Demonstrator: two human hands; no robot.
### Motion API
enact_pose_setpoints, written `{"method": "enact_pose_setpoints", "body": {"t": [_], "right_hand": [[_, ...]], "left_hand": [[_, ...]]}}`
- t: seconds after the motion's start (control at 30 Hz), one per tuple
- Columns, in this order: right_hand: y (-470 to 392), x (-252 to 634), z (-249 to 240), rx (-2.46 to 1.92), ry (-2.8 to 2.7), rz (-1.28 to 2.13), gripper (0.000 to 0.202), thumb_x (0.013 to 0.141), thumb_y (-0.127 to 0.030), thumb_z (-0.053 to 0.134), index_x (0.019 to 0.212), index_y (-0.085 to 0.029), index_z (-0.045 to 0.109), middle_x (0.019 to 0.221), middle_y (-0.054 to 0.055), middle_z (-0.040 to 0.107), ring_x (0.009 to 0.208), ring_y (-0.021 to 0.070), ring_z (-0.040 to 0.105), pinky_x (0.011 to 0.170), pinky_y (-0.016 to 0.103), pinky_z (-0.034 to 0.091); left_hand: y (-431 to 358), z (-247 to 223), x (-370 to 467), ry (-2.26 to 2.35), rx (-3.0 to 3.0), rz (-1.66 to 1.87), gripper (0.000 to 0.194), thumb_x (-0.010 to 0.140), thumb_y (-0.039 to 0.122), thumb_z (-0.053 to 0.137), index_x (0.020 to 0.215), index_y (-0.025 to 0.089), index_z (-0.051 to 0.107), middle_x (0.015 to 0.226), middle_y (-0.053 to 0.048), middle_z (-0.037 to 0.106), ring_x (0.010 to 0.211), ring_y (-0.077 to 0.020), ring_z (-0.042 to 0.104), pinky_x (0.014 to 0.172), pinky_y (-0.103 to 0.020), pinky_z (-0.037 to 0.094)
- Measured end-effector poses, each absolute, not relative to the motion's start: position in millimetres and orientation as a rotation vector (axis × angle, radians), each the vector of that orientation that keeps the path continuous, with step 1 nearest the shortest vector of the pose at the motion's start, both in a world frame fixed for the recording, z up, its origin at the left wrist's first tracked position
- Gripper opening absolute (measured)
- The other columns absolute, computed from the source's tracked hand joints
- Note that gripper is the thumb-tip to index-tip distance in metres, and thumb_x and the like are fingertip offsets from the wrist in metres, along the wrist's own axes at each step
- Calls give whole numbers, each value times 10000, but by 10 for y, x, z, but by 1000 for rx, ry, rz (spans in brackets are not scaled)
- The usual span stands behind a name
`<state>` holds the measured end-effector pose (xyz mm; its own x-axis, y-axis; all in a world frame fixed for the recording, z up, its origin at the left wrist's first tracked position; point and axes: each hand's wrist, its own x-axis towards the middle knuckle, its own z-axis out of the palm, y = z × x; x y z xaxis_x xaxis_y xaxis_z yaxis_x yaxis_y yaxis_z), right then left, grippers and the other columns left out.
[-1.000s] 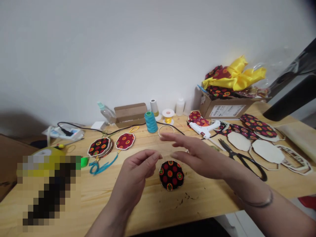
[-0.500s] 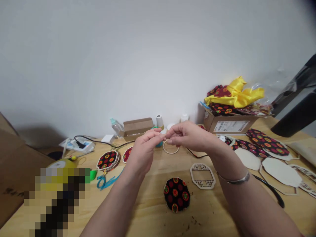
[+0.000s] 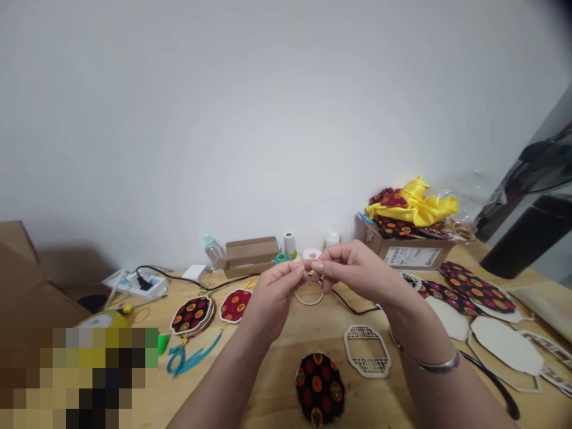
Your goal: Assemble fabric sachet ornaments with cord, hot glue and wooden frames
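Observation:
My left hand [image 3: 277, 298] and my right hand [image 3: 357, 271] meet fingertip to fingertip above the table. Both pinch thumb against fingers. Whatever lies between the fingertips is too small to make out. Behind and just below them rests a thin pale ring [image 3: 308, 304], partly covered by the fingers. Nearer to me lies a rounded black fabric piece [image 3: 319, 387] with red and orange flower motifs. To its right, a pale lattice frame [image 3: 367, 369] lies flat. A silver bracelet circles my right wrist.
At left are stacked patterned pieces [image 3: 192, 316], a red patterned piece [image 3: 233, 305] and blue ribbon [image 3: 196, 359]. An open cardboard box [image 3: 250, 269], a thread spool [image 3: 290, 244] and a small bottle [image 3: 213, 253] line the wall. Pale blanks [image 3: 507, 345] and a fabric-filled box [image 3: 375, 244] occupy the right.
The view has tilted up, so the table sits lower in the picture. My fingertips have come closer together, and my right hand has turned a little, its fingers more curled.

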<state>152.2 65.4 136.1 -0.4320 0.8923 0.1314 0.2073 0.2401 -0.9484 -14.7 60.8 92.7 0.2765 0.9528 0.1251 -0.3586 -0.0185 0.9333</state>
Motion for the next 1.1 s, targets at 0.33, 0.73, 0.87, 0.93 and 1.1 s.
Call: {"method": "enact_pose_setpoints", "body": {"t": [0.33, 0.73, 0.87, 0.93, 1.1], "right_hand": [[697, 1441, 1271, -697, -1336, 1414, 159, 721, -311, 694, 687, -156, 701, 828, 53, 685, 727, 120, 595, 682, 266, 475], [757, 1431, 1300, -449, -885, 1547, 194, 697, -215, 707, 640, -140, 537, 602, -53, 459, 480, 25, 290, 483, 167, 372], [765, 1468, 1345, -495, -862, 1417, 210, 701, -238, 689, 641, -171, 499, 625, -49, 413, 515, 47, 308, 467, 185, 343], [771, 1498, 1360, -496, -846, 1367, 214, 709, -248, 680, 645, -180, 488, 635, -48, 401, 521, 52, 306, 468, 190, 340], [805, 1601, 1366, -491, -811, 1276, 204, 733, -252, 658, 661, -192, 477, 662, -44, 397, 519, 56, 294, 484, 213, 337]], "left_hand": [[529, 895, -55, 584, 1053, 1018, 177, 817, 304, 593, 762, 142, 635, 838, -77, 626, 847, -183, 563, 866, -338, 388], [514, 882, -27, 562, 1067, 965, 230, 855, 277, 541, 664, 152, 517, 632, 15, 477, 625, -113, 497, 664, -263, 386], [541, 870, -54, 610, 1108, 968, 229, 840, 293, 562, 663, 151, 534, 648, 4, 516, 639, -113, 491, 670, -254, 386], [561, 866, -66, 653, 1130, 963, 223, 833, 302, 571, 674, 146, 562, 671, -9, 553, 650, -114, 500, 683, -253, 392], [636, 835, -106, 762, 1165, 956, 240, 805, 352, 601, 701, 136, 622, 718, -38, 623, 675, -124, 540, 696, -262, 404]]}}
